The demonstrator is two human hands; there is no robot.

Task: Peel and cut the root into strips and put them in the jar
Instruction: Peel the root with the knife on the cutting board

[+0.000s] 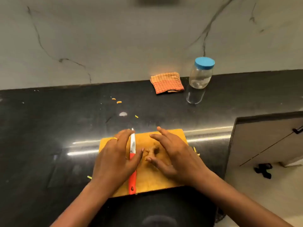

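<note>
No readable text, labels, brands or numbers anywhere.

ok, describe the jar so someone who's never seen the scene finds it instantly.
Start at the black countertop and follow its far edge where it meets the veined wall. Toward the right stands the jar, just right of a folded orange checked cloth. It is the only clear upright container, capped with a blue lid.

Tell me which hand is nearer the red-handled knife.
Left. The left hand lies over the knife, thumb across its handle; the right hand is to the knife's right, over the cutting board.
</note>
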